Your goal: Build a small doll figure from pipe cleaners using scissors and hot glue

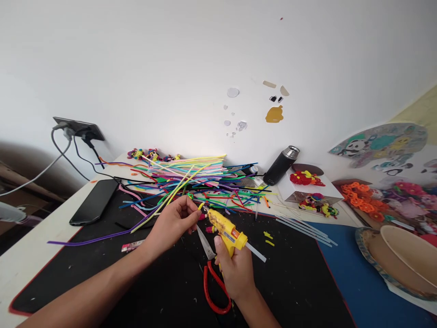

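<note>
My right hand (235,271) is wrapped round the handle of a yellow hot glue gun (223,228), with a glue stick (256,252) poking out of its back end. The gun's nozzle points up and left, close to the fingertips of my left hand (175,223). Those fingertips pinch a short yellow piece of pipe cleaner (200,206) at the nozzle. Beneath the hands lie red-handled scissors (217,291), blades pointing away from me. Small pink-and-yellow pieces (210,229) lie beside the gun, partly hidden. Short yellow cut pieces (269,239) rest on the black mat (290,282).
A heap of coloured pipe cleaners (191,175) spreads along the wall. At left are a phone (94,202) and a power socket (78,128) with cables. A black flask (282,165), white box (310,189), spare glue sticks (305,231) and a bowl (409,250) stand or lie to the right.
</note>
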Demonstrator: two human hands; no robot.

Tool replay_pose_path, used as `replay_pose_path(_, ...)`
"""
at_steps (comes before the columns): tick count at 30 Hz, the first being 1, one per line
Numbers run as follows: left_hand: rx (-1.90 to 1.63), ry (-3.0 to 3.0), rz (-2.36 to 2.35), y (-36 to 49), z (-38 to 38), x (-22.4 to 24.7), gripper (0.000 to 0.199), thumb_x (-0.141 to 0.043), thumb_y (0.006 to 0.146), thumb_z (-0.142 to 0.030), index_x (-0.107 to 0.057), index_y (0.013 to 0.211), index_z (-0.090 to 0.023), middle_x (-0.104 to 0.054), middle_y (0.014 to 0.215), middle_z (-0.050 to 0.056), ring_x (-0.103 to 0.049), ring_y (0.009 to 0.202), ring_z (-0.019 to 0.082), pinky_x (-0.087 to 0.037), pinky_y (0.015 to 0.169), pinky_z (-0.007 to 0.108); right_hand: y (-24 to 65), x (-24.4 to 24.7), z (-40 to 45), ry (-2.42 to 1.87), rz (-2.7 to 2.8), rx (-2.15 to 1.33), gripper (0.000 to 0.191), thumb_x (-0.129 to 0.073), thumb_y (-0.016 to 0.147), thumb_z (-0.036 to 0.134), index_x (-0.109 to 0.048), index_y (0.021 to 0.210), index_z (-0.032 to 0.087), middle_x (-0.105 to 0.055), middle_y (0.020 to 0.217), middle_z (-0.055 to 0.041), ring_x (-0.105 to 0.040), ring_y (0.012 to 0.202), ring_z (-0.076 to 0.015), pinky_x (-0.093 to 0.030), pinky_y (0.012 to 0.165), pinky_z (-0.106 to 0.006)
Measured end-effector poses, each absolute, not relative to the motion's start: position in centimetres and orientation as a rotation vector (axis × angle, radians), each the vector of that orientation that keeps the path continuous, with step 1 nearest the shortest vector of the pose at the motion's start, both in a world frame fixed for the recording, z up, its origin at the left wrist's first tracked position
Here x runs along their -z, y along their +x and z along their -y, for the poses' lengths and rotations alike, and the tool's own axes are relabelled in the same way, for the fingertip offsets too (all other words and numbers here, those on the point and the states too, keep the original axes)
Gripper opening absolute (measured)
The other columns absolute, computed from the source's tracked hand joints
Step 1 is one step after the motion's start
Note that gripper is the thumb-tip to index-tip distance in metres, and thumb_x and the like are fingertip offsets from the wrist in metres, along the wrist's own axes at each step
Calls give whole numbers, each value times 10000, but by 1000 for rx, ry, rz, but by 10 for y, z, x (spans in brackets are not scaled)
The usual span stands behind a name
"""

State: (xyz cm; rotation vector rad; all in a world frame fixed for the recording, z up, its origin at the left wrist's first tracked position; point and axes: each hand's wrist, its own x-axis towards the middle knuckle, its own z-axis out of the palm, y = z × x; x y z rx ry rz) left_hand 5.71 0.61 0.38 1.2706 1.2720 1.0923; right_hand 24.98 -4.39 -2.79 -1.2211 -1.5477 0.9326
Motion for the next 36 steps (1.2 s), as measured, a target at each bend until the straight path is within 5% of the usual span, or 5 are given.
replay_pose_path(36,-1098,1239,-1245,63,-6,-6,308,-773,807,-436,-548,795,-227,-610,603,-56,-583,501,132,-484,484,239,246,38,48,-1179,1515,-920,561,-538,1044,600,-606,640,217,-505,501,11,-482,449,-148,-427,456,-248)
